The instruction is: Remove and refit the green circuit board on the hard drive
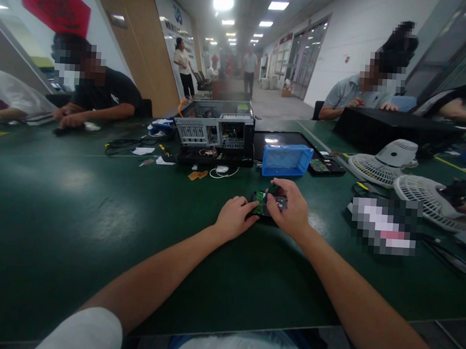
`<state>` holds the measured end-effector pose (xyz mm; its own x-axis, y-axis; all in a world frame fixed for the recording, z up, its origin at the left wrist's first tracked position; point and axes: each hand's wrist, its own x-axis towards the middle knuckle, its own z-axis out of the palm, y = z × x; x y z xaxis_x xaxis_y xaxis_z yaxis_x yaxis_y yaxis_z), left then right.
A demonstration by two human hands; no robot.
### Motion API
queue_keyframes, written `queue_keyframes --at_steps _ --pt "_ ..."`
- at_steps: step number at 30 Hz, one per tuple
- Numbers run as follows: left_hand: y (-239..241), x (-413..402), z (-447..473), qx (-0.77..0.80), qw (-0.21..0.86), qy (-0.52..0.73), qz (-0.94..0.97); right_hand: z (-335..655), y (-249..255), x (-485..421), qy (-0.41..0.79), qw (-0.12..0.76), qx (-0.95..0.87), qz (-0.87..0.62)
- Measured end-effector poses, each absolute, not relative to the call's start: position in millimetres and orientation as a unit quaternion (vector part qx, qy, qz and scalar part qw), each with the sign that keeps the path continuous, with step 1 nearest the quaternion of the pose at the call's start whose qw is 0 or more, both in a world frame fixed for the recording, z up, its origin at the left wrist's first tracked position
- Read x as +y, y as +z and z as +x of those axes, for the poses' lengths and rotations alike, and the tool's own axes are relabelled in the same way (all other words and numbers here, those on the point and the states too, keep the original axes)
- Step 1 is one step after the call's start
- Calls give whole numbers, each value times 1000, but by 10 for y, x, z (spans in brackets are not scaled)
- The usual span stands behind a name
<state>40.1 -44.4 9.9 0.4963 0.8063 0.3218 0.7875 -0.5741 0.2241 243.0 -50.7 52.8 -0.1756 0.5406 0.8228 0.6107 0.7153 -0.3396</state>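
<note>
A small black device (pixel 268 217) lies on the green table with a green circuit board (pixel 260 198) exposed on its left side. My left hand (pixel 233 217) grips its left end, the index finger on the board and the thumb along the near edge. Over the device's right half, my right hand (pixel 292 207) is closed in a pinch, with a small dark piece at its fingertips. What that piece is cannot be made out. The right fingers cover part of the device.
Beyond my hands stand an opened computer case (pixel 212 133) and a tilted blue plastic bin (pixel 287 161). Another device with a bare board (pixel 326 166) lies near the bin. White fan parts (pixel 375 170) occupy the right side. Co-workers sit at both far sides.
</note>
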Motion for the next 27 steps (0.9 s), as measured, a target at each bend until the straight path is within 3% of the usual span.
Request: queue_keyframes --at_steps 14,27 --pt "229 -553 438 554 67 184 809 2462 562 -534 -49 505 -772 -382" --pt "327 -898 778 470 64 92 875 2481 537 -481 -38 526 -755 -390"
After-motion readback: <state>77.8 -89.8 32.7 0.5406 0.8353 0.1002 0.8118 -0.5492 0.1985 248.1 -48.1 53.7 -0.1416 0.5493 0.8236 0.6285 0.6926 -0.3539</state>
